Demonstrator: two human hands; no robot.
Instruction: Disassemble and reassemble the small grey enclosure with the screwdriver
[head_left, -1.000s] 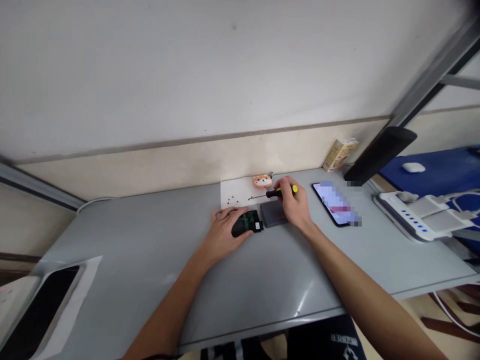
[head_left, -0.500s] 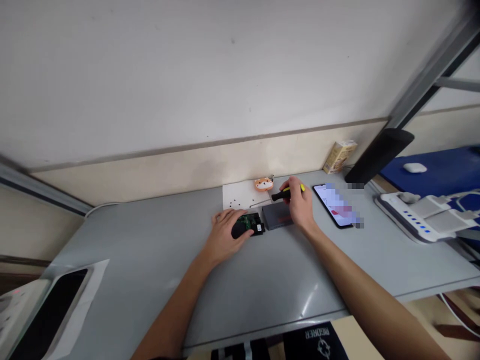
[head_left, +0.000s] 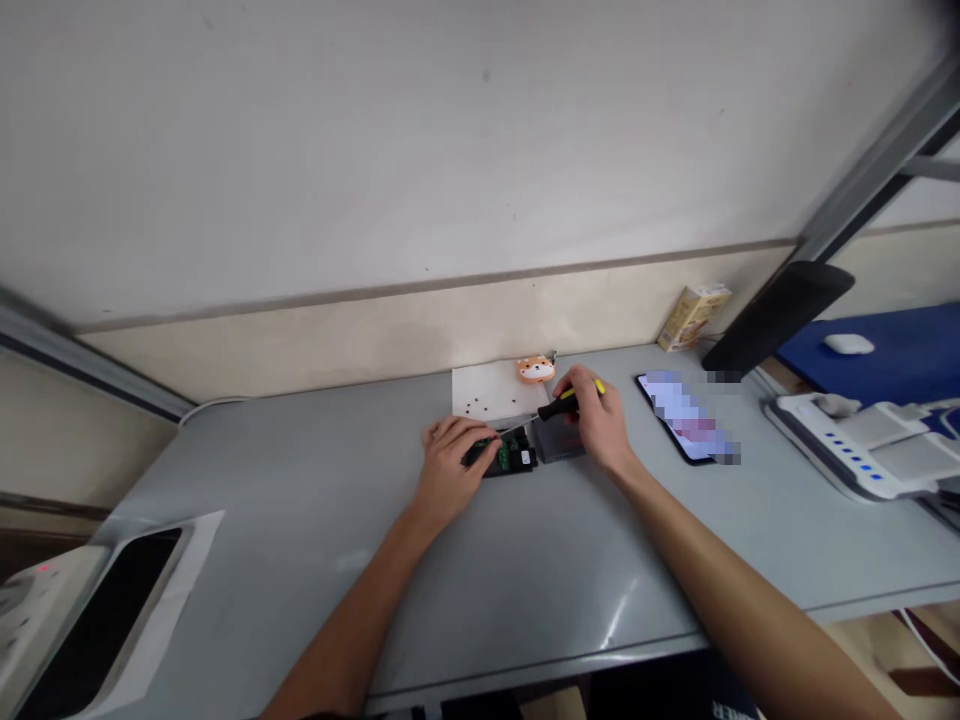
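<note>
On the desk [head_left: 300, 470], left hand [head_left: 445, 463] curls over circuit unit [head_left: 515, 458], probably steadying it, pinch unclear; right hand [head_left: 602, 428] clasps screwdriver [head_left: 554, 407].

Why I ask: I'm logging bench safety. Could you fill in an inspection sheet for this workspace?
Surface: grey tabletop, glare near front edge
Work items: circuit board in black housing; dark grey box beside it; small dark pieces on white sheet
Clutter: orange animal-faced case, lit phone, carton
Left hand: holding the housing
Right hand: gripping screwdriver, shaft toward the board
Cables: white cable at rear left; another hanging at right
Surroundings: wall behind; spills, nothing seen
</note>
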